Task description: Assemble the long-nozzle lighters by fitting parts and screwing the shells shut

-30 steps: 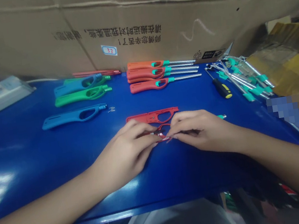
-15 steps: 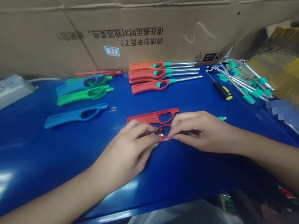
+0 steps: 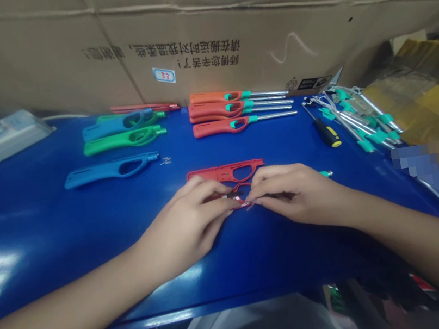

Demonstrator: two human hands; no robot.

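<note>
My left hand [image 3: 200, 214] is closed on a red lighter housing half [image 3: 241, 186], which lies low over the blue table and is largely covered by my fingers. Dark and pale small parts show inside its trigger loop. From the right, my right hand [image 3: 289, 192] pinches at the loop's lower edge, where thin wires [image 3: 249, 204] show at the fingertips. A second red housing half [image 3: 227, 172] lies just beyond both hands, its inner side up. Partly hidden behind my right hand is a green-ended metal piece [image 3: 327, 173].
Three finished-looking red lighters [image 3: 222, 126] lie at the back. Blue and green housings [image 3: 111, 170] are at the left, beside a white power strip [image 3: 1, 139]. A screwdriver [image 3: 327, 133] and a pile of metal tubes [image 3: 366, 126] are at the right. A cardboard box [image 3: 165, 24] walls off the back.
The thin wires at my right fingertips have shifted slightly and now poke out below the loop. Both hands stay in nearly the same place.
</note>
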